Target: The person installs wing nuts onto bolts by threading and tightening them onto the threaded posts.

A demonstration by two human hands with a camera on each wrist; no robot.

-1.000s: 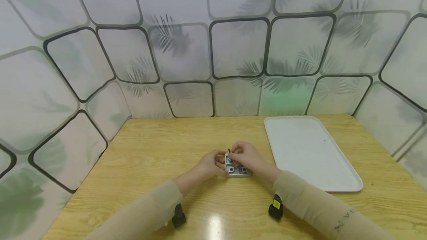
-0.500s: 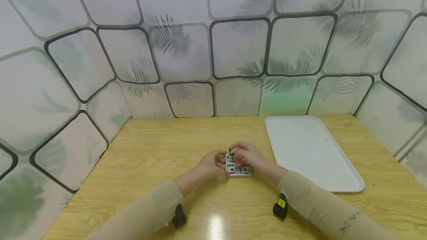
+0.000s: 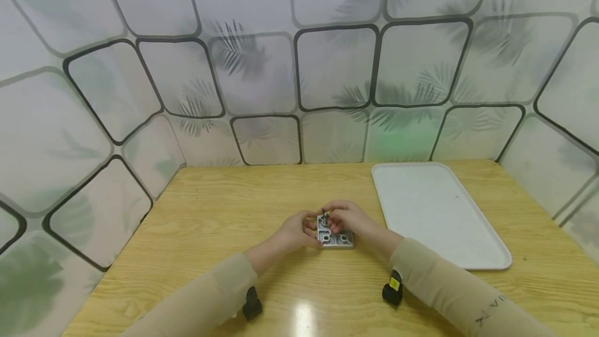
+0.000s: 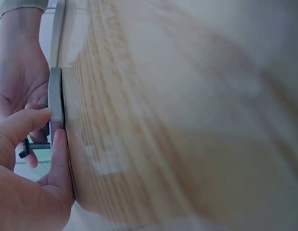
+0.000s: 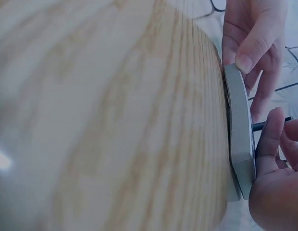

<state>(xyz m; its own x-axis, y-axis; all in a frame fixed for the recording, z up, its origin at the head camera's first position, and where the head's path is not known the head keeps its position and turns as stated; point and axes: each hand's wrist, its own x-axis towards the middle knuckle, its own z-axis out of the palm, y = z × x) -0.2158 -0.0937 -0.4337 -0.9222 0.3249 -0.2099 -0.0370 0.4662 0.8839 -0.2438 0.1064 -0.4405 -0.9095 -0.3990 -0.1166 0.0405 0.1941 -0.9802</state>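
A square silver metal plate with recesses and round holes lies on the wooden table. My left hand grips its left side between thumb and fingers. A dark-headed threaded bolt stands up from the plate at its far left corner. My right hand reaches over the plate, its curled fingers and thumb at the bolt's head. In the right wrist view, the thumb partly covers the bolt. How deep the bolt sits in its hole is hidden.
A white rectangular tray lies on the wooden table, right of the plate and close to my right forearm. Patterned fabric walls stand behind the table and at both sides.
My right hand has shifted slightly right since a second ago, and its fingers have changed position around the bolt's head. My left hand and the plate have stayed nearly still.
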